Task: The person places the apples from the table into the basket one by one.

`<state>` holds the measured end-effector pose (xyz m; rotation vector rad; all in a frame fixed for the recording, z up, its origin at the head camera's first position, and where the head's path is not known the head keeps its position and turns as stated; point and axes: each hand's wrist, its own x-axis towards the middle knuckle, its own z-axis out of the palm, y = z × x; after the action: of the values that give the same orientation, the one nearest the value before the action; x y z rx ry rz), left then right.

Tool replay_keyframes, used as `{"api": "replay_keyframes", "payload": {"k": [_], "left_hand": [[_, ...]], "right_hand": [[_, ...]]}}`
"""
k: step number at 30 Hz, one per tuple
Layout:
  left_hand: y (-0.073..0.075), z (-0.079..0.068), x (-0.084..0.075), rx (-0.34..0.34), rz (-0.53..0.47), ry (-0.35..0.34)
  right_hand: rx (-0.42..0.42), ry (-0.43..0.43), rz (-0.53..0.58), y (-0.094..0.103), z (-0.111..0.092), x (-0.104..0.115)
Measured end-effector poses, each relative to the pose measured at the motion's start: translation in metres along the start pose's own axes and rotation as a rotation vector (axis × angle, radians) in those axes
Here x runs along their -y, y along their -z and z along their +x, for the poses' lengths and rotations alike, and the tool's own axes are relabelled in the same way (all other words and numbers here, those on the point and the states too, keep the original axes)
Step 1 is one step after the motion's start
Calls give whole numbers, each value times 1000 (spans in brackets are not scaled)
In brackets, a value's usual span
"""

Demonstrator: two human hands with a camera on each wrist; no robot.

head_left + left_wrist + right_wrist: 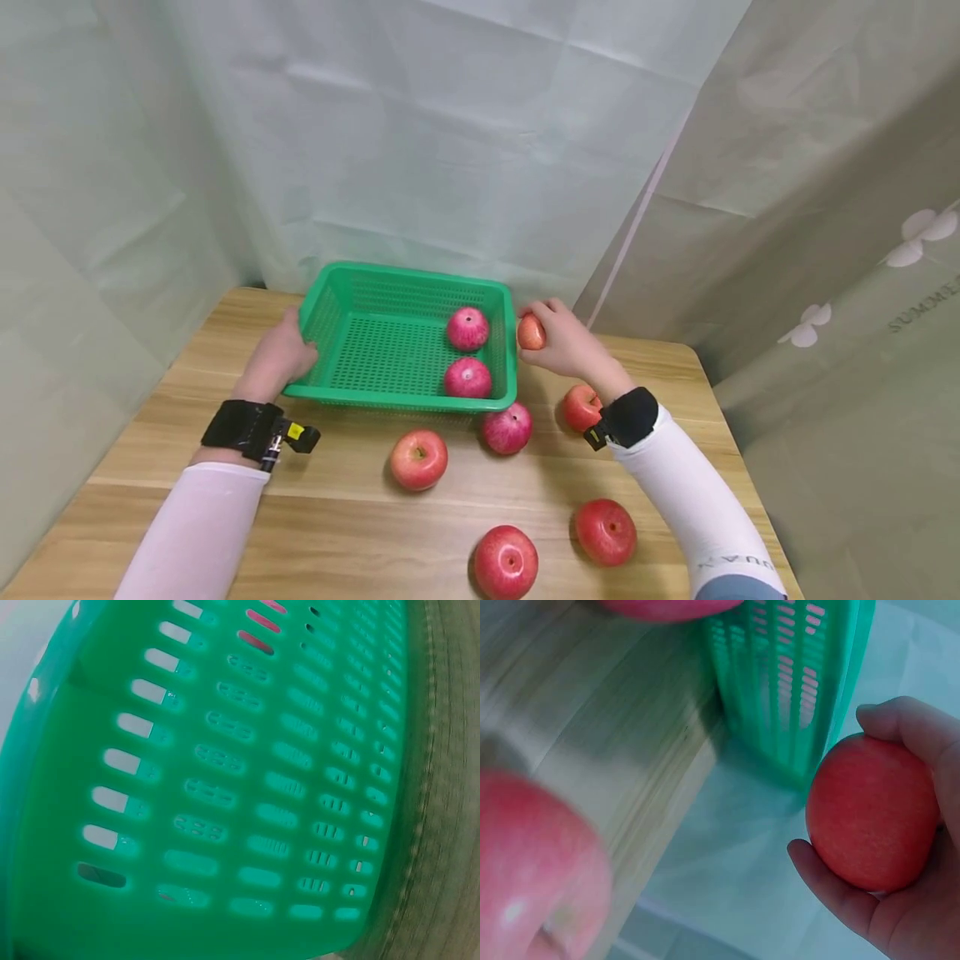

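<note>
The left hand [277, 354] is at nine o'clock, its grip clamped on the green basket [382, 354]. Inside the basket, a pink apple [468, 328] sits at three o'clock and a second pink apple [468, 379] at four. Just outside, at three o'clock, the right hand [561, 342] has its grip clamped round a red apple [532, 332].
</note>
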<state>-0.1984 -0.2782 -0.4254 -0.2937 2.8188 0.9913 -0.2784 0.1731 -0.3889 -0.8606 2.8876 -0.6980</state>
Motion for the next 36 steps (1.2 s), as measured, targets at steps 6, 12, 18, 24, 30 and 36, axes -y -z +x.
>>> {"api": "replay_keyframes", "payload": {"k": [6,12,18,24,30,36], "left_hand": [[-2,0,-1,5,-14,4],[-2,0,-2,14,-28,16],[-3,1,-1,14,-18,20],[-4,2,0,6,-20,14],[-1,3,2,-3,-18,2],[0,3,1,-5,-8,6]], "right_hand": [[-5,4,14,-10,10,11],[-65,22,55,-19,16,18],[-86,34,56,-23,22,26],[-129,-11,31,-28,26,32],[-135,-11,17,-31,32,44],[-87,-29,33,-32,41,54]]}}
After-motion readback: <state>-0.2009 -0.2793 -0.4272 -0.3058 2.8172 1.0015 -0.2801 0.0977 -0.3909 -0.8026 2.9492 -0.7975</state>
